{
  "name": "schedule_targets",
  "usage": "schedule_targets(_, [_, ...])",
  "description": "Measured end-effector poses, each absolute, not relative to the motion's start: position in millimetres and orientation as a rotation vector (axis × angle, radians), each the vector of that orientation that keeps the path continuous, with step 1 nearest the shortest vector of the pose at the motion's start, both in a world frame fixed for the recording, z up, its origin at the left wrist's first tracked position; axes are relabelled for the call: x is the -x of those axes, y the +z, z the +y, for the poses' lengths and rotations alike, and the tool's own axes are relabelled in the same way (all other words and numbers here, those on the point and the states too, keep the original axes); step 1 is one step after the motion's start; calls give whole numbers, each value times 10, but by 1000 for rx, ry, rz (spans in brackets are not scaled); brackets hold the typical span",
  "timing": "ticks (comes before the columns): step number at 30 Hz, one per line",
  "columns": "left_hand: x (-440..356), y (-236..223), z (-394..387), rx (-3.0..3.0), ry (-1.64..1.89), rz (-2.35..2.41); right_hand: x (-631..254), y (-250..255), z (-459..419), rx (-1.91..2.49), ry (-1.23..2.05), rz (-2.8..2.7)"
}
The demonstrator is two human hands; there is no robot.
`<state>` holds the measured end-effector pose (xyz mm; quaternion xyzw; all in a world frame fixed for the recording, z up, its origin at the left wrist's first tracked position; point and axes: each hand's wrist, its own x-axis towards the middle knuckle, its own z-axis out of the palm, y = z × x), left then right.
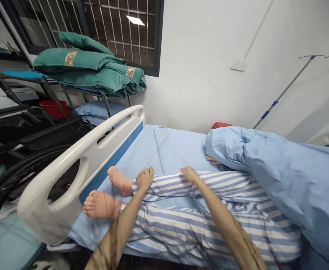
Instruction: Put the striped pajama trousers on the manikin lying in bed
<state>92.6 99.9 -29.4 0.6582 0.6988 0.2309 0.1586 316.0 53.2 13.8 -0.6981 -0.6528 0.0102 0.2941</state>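
A figure in blue-and-white striped pajama trousers (178,225) lies on the bed, its bare feet (102,204) towards the footboard. The feet look like those of a manikin. My left hand (144,178) is closed round the far leg just above the ankle. Farther up, my right hand (189,174) curls over the same leg near the knee; its fingertips are hidden and slightly blurred. The near leg lies alongside, beneath my forearms. A light blue quilt (288,172) covers the upper body, and the fingers of one hand (213,160) show from under its edge.
The white footboard (97,131) rises at the left, beside a wheelchair (41,150). Folded green bedding (97,71) lies on a rack under the barred window. A red bucket (54,108) stands below. An IV pole (285,90) leans into view at the right.
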Motion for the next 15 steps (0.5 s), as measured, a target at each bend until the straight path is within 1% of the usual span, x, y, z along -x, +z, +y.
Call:
schedule_targets(3, [-911,-292,987,-1921,593,2001,-2324,66,826,1728,246,-2015])
schedule_targets(4, [-903,-287,985,-1930,563,2000,-2127,59,901,1611,365,-2076])
schedule_targets(6, [-888,-279,983,-1929,529,1992,-1894,48,994,1523,460,-1997])
schedule_targets(9, [-885,-285,987,-1900,558,2007,-1906,-65,988,1649,399,-1779])
schedule_targets(12, [-892,-311,1004,-1871,625,2004,-2102,-279,909,1756,314,-1717])
schedule_targets(15, [-874,-335,1043,-1704,762,1908,-2218,-414,884,1766,332,-1644])
